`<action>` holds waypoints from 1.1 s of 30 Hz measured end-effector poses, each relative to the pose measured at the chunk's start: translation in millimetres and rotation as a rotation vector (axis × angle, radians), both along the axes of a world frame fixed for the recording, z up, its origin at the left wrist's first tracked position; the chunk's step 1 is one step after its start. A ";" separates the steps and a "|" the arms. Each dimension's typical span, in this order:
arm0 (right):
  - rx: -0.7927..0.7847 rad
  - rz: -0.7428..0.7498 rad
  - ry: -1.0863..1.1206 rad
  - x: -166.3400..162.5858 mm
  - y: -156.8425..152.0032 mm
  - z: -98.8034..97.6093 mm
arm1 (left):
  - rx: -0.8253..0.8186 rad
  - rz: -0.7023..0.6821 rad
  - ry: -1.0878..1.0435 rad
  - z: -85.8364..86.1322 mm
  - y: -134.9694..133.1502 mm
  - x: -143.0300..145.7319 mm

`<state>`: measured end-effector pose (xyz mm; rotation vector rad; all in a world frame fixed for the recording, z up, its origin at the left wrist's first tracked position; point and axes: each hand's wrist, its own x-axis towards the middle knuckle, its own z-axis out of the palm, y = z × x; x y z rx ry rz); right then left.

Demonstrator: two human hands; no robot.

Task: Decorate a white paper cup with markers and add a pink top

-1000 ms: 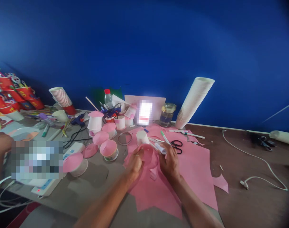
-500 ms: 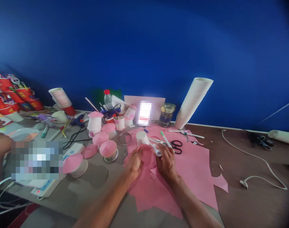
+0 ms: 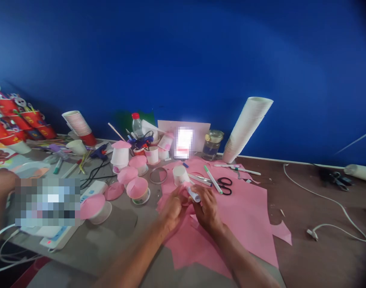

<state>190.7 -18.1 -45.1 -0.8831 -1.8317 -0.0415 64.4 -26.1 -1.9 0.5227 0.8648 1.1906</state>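
My left hand (image 3: pixel 173 208) is closed on a piece of pink paper (image 3: pixel 184 200), mostly hidden behind the fingers. Between finger and thumb, my right hand (image 3: pixel 207 209) grips a white glue stick (image 3: pixel 194 195), tilted against that paper. Both hands are close together above a large pink sheet (image 3: pixel 246 218). Just beyond them stands an upturned white paper cup (image 3: pixel 179 175). A green-capped marker (image 3: pixel 213 180) and black-handled scissors (image 3: pixel 225 186) lie to the right of the cup.
Cups with pink paper tops (image 3: pixel 137 190) stand to the left, near a power strip (image 3: pixel 63 234). At the back are a lit phone (image 3: pixel 184 142), a glass jar (image 3: pixel 212 145) and a tall leaning cup stack (image 3: pixel 247 130). Another person's hand (image 3: pixel 3 186) is at far left.
The glue stick has moved left and slightly down onto the pink paper. My hands are closer together, and the held paper looks more covered by the fingers.
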 end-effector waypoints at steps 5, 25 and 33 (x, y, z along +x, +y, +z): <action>0.010 -0.180 0.078 16.7 8.2 1.4 | -0.098 0.003 0.080 -4.9 1.8 -3.7; -0.025 -0.178 0.188 16.3 2.3 10.9 | -0.066 -0.002 0.038 -11.0 5.4 -5.7; -0.006 0.051 0.046 -4.7 -2.5 7.7 | 0.009 -0.067 -0.034 -3.0 1.9 -1.5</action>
